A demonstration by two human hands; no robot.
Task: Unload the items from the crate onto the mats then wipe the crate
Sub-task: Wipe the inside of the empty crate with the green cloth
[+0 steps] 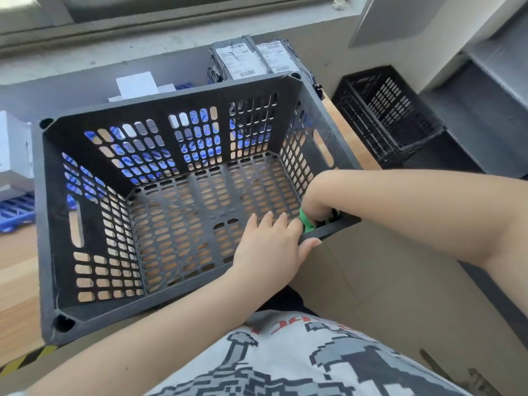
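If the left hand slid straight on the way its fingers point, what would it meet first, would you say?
Probably the crate's perforated floor. The left hand grips the near rim by the corner, fingers pointing in and down. Nothing lies in the way, though depth is hard to judge.

Daylit room, cool bluish light from above. Along the top, a window frame (177,12) over a pale concrete sill (143,50). Below it, a grey wall (85,90). Wooden counter (17,284) at left, with yellow-and-black hazard tape (25,360) on its near edge. At far right, grey shelving (485,115) in steps, and a second black perforated crate (385,115) on the lowest step. Large brown cardboard box (385,295) at lower right, beside the counter. Grey wrapped parcels (251,58) with white labels against the wall.
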